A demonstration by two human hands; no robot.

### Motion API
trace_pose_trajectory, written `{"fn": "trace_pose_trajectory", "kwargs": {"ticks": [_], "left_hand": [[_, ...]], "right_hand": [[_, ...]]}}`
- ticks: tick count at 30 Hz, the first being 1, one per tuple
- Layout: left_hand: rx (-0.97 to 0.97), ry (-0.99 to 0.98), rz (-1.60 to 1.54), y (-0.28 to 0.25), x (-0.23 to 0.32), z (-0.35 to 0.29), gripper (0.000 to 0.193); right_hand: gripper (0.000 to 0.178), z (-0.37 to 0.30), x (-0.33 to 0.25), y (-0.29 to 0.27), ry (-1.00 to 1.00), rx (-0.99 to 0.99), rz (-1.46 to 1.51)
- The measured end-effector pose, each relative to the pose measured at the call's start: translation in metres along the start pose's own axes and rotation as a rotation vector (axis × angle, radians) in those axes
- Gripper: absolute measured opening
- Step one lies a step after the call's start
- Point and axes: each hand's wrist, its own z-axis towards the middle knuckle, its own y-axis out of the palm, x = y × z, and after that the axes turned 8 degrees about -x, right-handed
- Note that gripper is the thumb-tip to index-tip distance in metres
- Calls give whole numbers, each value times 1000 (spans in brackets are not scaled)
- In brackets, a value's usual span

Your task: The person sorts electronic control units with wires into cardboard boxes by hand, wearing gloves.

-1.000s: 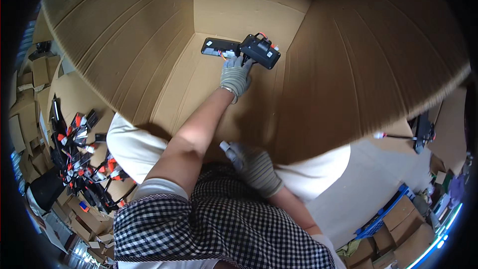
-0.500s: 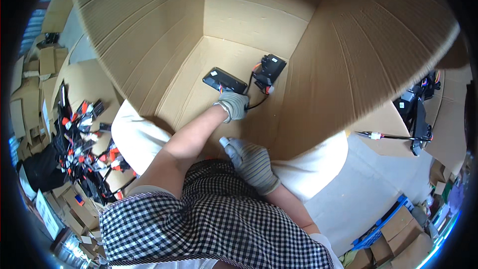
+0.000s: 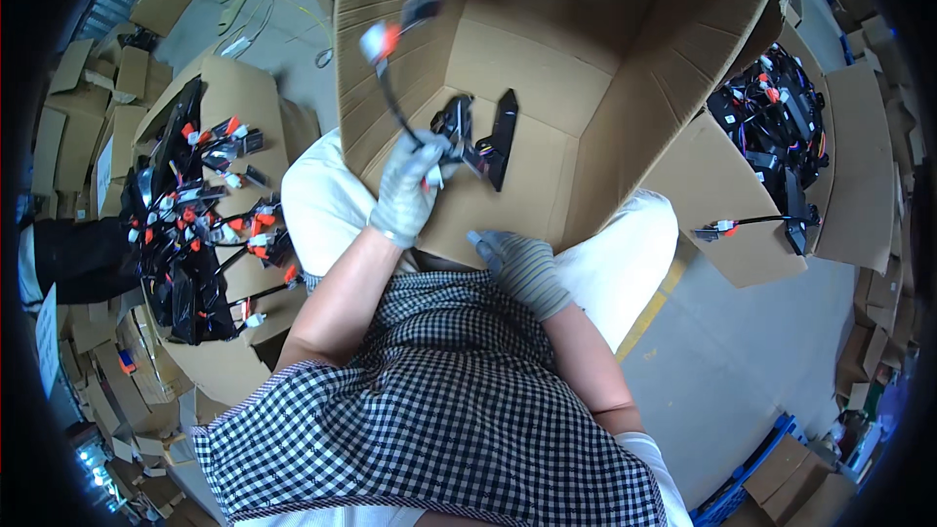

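Observation:
A large cardboard box (image 3: pixel 527 210) stands open between my knees. My left hand (image 3: pixel 405 190), in a striped work glove, is closed around a black cable (image 3: pixel 393 101) over the box's left side. From my fist the cable rises to a blurred red and white connector (image 3: pixel 379 42) and a small dark block. A black wired module (image 3: pixel 454 117) shows just beyond my fingers; whether the cable joins it is unclear. Beside it lies a long black module (image 3: pixel 504 140) on the box's floor. My right hand (image 3: pixel 527 271), also gloved, rests at the box's near edge, fingers stretched out, holding nothing visible.
To the left, a carton (image 3: pixel 259 117) carries a heap of black wired parts (image 3: pixel 185 224) with red and white connectors. On the right another open carton (image 3: pixel 722 200) holds more black parts (image 3: pixel 776 117). Blue plastic (image 3: pixel 747 478) and stacked cardboard lie at lower right.
My left hand has risen leftward from the box's floor with the cable, its connector swinging up. My right hand has moved slightly right and up to the near edge. The view has shifted.

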Motion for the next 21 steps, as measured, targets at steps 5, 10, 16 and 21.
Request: {"fn": "trace_pose_trajectory", "kwargs": {"ticks": [5,10,16,21], "left_hand": [[97,-98,-125,-11,-8,-94,16],[245,-144,-141,-21,-2,-146,24],[384,-250,196,-28,27,-174,22],[-232,72,1553,-52,-5,-182,19]], "right_hand": [[24,-11,-7,-10,-114,89,-114],[16,-7,-23,-10,-87,62,277],[17,12,-67,-11,-70,-54,683],[28,19,-89,-13,-436,-102,819]]}}
